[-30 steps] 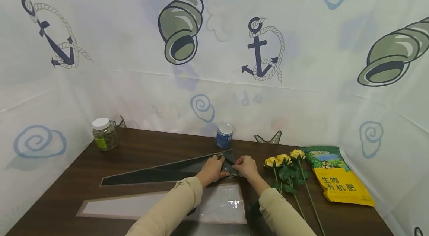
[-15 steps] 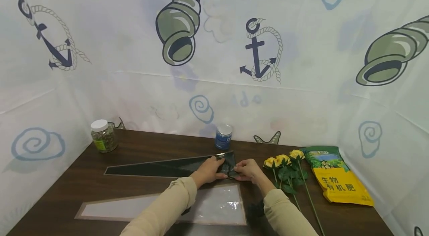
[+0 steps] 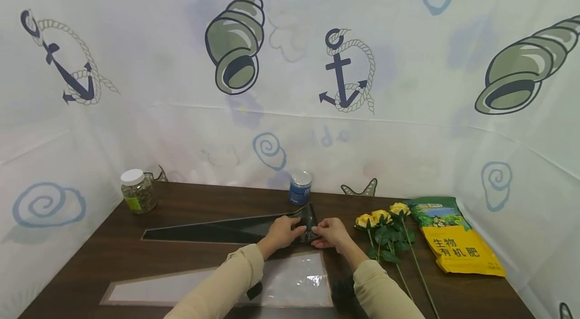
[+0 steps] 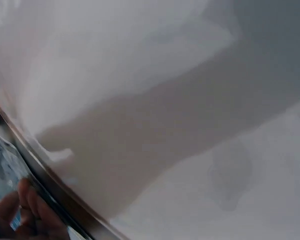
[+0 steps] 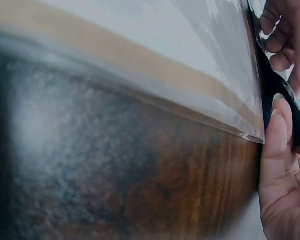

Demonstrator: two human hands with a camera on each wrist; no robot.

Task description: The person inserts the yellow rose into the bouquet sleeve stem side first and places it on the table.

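Note:
In the head view a long, tapered black flower sleeve (image 3: 204, 232) lies across the table, its narrow end to the left. My left hand (image 3: 282, 233) grips it near the wide right end, which looks creased and lifted. My right hand (image 3: 333, 233) pinches the right-hand edge between thumb and fingers. The right wrist view has the fingers of my right hand (image 5: 282, 165) at the black edge, with my left hand (image 5: 292, 37) curled just above. A white flower sleeve (image 3: 294, 278) with a clear border lies in front, partly hidden under my left forearm.
At the back left stands a white-lidded jar (image 3: 138, 194). A blue can (image 3: 300, 189) stands at the back, behind the black sleeve. Three yellow roses (image 3: 381, 217) lie to the right, beside a yellow and green bag (image 3: 457, 243). A printed cloth wall (image 3: 290, 77) encloses the table.
The black sleeve's narrow end has swung towards the back of the table. Its wide end looks more folded up between my hands. Both hands have shifted only slightly.

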